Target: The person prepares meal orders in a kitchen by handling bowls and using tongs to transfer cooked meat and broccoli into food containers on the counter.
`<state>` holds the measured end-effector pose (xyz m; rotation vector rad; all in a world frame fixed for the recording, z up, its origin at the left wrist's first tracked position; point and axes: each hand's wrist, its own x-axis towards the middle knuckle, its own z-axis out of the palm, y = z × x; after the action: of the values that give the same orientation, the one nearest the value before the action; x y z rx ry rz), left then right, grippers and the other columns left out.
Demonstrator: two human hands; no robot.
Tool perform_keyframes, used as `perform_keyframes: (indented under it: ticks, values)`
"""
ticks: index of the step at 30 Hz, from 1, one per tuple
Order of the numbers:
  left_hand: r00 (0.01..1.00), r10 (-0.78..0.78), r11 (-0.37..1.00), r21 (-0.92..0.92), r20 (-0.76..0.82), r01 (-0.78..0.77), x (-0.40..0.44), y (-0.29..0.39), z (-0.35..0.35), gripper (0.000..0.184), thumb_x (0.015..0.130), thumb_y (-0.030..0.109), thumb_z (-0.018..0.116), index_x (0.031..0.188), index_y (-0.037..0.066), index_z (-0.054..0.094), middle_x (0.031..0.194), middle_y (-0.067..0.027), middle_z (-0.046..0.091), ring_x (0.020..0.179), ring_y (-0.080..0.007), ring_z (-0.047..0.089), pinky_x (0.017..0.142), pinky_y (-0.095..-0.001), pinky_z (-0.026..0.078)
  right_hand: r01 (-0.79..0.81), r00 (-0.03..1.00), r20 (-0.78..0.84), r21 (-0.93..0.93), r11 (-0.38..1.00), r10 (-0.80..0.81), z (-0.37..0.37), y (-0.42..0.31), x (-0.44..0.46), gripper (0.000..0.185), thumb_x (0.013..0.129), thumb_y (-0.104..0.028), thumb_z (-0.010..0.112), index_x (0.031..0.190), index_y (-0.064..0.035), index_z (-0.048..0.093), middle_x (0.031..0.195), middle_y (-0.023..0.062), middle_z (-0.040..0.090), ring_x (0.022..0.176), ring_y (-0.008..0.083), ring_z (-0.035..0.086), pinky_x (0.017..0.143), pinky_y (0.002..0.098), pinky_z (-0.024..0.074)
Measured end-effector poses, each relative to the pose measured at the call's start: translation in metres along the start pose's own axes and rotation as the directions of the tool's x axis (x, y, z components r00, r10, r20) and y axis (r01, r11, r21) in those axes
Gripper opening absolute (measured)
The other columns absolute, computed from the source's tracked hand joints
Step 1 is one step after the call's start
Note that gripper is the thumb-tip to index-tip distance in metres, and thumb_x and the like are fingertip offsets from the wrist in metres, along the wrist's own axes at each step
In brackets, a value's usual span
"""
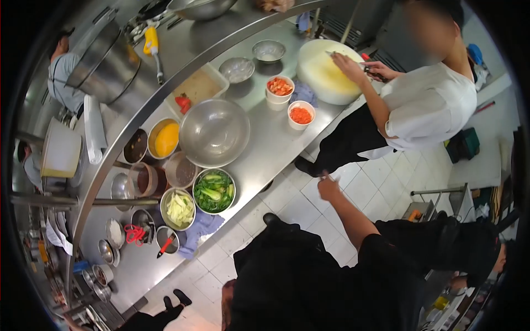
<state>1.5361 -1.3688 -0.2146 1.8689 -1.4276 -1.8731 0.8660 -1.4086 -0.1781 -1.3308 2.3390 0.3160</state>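
My right hand [329, 189] reaches forward over the tiled floor with one finger stretched out and the others curled. Nothing shows in it, and it touches neither the counter nor any container. Beyond that finger is the dark shoe of a person in white. Low in the view, a strip of my left arm [227, 300] shows beside my black clothing; its hand cannot be made out. Nearest on the steel counter [259, 132] are a pot of leafy greens [214, 191], a pot of pale cut vegetables [179, 208] and a white tub of chopped red food [301, 115].
A person in a white shirt [428, 107] works with a knife at a thick round cutting board [331, 71]. A large steel bowl [214, 132], a pot of yellow liquid [164, 139] and a blue cloth [201, 231] lie along the counter. Someone in black [464, 245] stands right.
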Motion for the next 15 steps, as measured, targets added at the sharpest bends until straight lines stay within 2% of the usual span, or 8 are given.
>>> perform_keyframes:
  ticks: [1, 2, 6, 9, 10, 12, 14, 15]
  values:
    - [1.0, 0.009, 1.0, 0.029, 0.008, -0.009, -0.002, 0.001, 0.001, 0.027, 0.101, 0.022, 0.061, 0.117, 0.001, 0.066, 0.094, -0.005, 0.071, 0.079, -0.0119, 0.062, 0.068, -0.0276, 0.05, 0.123, 0.992, -0.038, 0.093, 0.988, -0.12, 0.042, 0.006, -0.005, 0.042, 0.08, -0.022, 0.068, 0.122, -0.0186, 0.071, 0.125, 0.0123, 0.068, 0.116, 0.0291, 0.064, 0.098, 0.0423, 0.0526]
    - [1.0, -0.003, 0.999, 0.05, 0.006, 0.003, -0.003, 0.001, 0.003, 0.027, 0.101, 0.022, 0.061, 0.117, 0.001, 0.066, 0.094, -0.0049, 0.071, 0.079, -0.0118, 0.062, 0.068, -0.0275, 0.05, 0.049, 0.997, 0.017, 0.585, 0.81, -0.073, 0.041, -0.002, -0.013, 0.045, 0.078, -0.019, 0.068, 0.122, -0.0204, 0.071, 0.125, 0.0132, 0.068, 0.115, 0.0285, 0.065, 0.099, 0.0404, 0.0522]
    - [0.999, -0.035, 0.995, 0.089, 0.0, 0.035, -0.006, 0.002, 0.006, 0.026, 0.101, 0.021, 0.061, 0.115, 0.0, 0.066, 0.092, -0.0046, 0.07, 0.076, -0.0113, 0.061, 0.067, -0.0273, 0.05, -0.054, 0.992, 0.124, 0.421, 0.905, 0.001, 0.034, -0.037, -0.028, 0.048, 0.07, -0.018, 0.069, 0.118, -0.0187, 0.073, 0.122, 0.0125, 0.07, 0.115, 0.0303, 0.065, 0.099, 0.0388, 0.0516]
    - [0.999, -0.042, 0.995, 0.093, -0.024, 0.044, -0.008, 0.018, 0.002, 0.025, 0.1, 0.02, 0.062, 0.114, 0.0, 0.066, 0.09, -0.0043, 0.07, 0.075, -0.011, 0.06, 0.066, -0.0271, 0.05, 0.129, 0.878, 0.432, 0.2, 0.971, -0.206, 0.029, -0.054, -0.017, 0.038, 0.076, -0.014, 0.06, 0.111, -0.0162, 0.074, 0.116, 0.0132, 0.07, 0.111, 0.0334, 0.066, 0.087, 0.0465, 0.0555]
    - [0.998, -0.053, 0.996, 0.066, -0.038, 0.055, -0.007, 0.023, 0.003, 0.025, 0.1, 0.02, 0.062, 0.114, 0.0, 0.066, 0.089, -0.0042, 0.07, 0.074, -0.0109, 0.06, 0.066, -0.027, 0.049, 0.13, 0.881, 0.424, 0.203, 0.971, -0.207, 0.013, -0.062, -0.017, 0.038, 0.076, -0.014, 0.06, 0.111, -0.0162, 0.074, 0.116, 0.0132, 0.07, 0.111, 0.0334, 0.066, 0.087, 0.0465, 0.0555]
    - [0.995, -0.083, 0.996, -0.039, -0.063, 0.08, -0.005, 0.034, 0.004, 0.024, 0.1, 0.019, 0.062, 0.113, 0.0, 0.066, 0.088, -0.0041, 0.07, 0.073, -0.0107, 0.06, 0.066, -0.0269, 0.049, 0.272, 0.858, 0.385, 0.222, 0.936, -0.34, -0.04, -0.08, -0.037, 0.038, 0.079, -0.014, 0.06, 0.115, -0.0163, 0.073, 0.115, 0.0145, 0.071, 0.109, 0.0338, 0.067, 0.087, 0.0456, 0.0552]
    - [0.987, -0.133, 0.962, -0.25, -0.095, 0.105, 0.0, 0.035, 0.009, 0.022, 0.1, 0.018, 0.062, 0.111, -0.001, 0.066, 0.087, -0.0038, 0.069, 0.072, -0.0106, 0.06, 0.068, -0.0267, 0.05, 0.502, 0.816, 0.025, 0.464, 0.729, -0.578, -0.066, -0.087, -0.052, 0.04, 0.081, -0.015, 0.061, 0.119, -0.0143, 0.072, 0.112, 0.0157, 0.072, 0.103, 0.0364, 0.068, 0.085, 0.0454, 0.0559]
    - [0.987, -0.133, 0.961, -0.255, -0.095, 0.105, -0.003, 0.037, 0.011, 0.022, 0.1, 0.018, 0.062, 0.111, -0.001, 0.066, 0.087, -0.0038, 0.069, 0.072, -0.0106, 0.06, 0.068, -0.0267, 0.05, 0.504, 0.815, 0.026, 0.461, 0.731, -0.578, -0.089, -0.093, -0.059, 0.04, 0.081, -0.015, 0.061, 0.119, -0.0143, 0.072, 0.112, 0.0157, 0.072, 0.103, 0.0364, 0.068, 0.085, 0.0454, 0.0559]
